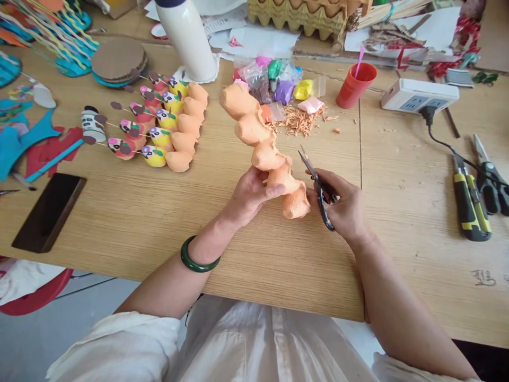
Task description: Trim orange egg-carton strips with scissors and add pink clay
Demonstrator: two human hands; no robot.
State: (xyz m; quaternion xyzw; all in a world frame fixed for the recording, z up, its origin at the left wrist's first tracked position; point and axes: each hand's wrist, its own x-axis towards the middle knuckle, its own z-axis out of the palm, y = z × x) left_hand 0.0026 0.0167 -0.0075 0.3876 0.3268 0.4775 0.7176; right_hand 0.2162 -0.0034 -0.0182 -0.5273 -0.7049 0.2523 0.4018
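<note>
My left hand (254,196) is closed on an orange strip of egg carton (268,158), a row of several joined cups held above the table with its far end tilted up. The thumb lies across the cups near the close end. In my right hand (345,207) is a pair of black-handled scissors (320,188), its blades pointing up and away, beside the strip's ragged right edge. Between the blades nothing shows. Orange trimmings (300,121) lie in a heap beyond the strip.
Painted egg-cup figures (159,137) and orange cups (185,132) stand left. Behind are a white bottle (185,40), clay packets (284,91), a red cup (356,85) and egg trays (302,18). A power strip (419,95), utility knife (471,201) and second scissors (491,180) lie right; a phone (50,212) lies left.
</note>
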